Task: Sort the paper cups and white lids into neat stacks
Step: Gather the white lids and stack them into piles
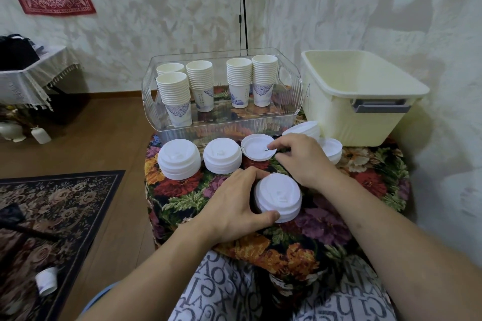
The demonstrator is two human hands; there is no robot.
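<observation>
A: What were the hands doing?

B: The left hand (236, 200) curled round the near lid stack (277, 197) on the floral worktop (339, 237), thumb at its front edge, fingers behind it. The right hand (300, 157) had its fingertips bent onto the rim of an upturned lid (257, 150); whether it pinched the lid or only touched it, I couldn't tell.

A: And the other lids?

B: Two stacks stood at the left, a left lid stack (179, 159) and a middle lid stack (222, 155) beside it. More lids (331, 148) lay beyond the right hand, just before the cream tub (365, 96).

A: The cups?

B: Five cup stacks (200, 83) stood upright in the clear tray (292, 109) behind the lids. One loose cup (46, 281) lay on the floor at the left.
</observation>
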